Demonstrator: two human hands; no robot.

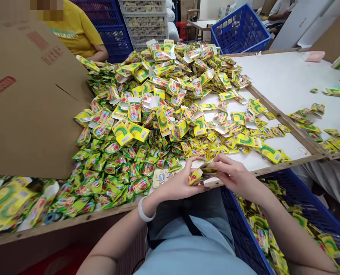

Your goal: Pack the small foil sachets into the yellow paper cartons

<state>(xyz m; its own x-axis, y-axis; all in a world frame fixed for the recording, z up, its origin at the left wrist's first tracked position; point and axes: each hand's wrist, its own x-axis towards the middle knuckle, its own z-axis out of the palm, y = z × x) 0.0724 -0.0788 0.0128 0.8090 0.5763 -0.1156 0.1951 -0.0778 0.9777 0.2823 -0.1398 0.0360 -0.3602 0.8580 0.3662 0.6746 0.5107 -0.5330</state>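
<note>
Both my hands meet at the near edge of the white table [287,82]. My left hand [181,181] is closed around a small yellow-green box [197,176], gripping its left end. My right hand [234,175] pinches the same box's open right end, fingers pressed on its flap. A white bangle [144,212] circles my left wrist. Just beyond my hands lies a big heap of yellow-green boxes [170,88] and, nearer and left, small green sachets [115,172]. A pale card with a cartoon [162,177] lies by my left hand.
A large brown carton [29,103] stands at the left. A blue crate [287,229] with finished boxes sits at my right knee. A person in a yellow shirt [75,30] sits across. More blue and white crates [238,30] stand behind; loose boxes [315,122] lie on the right table.
</note>
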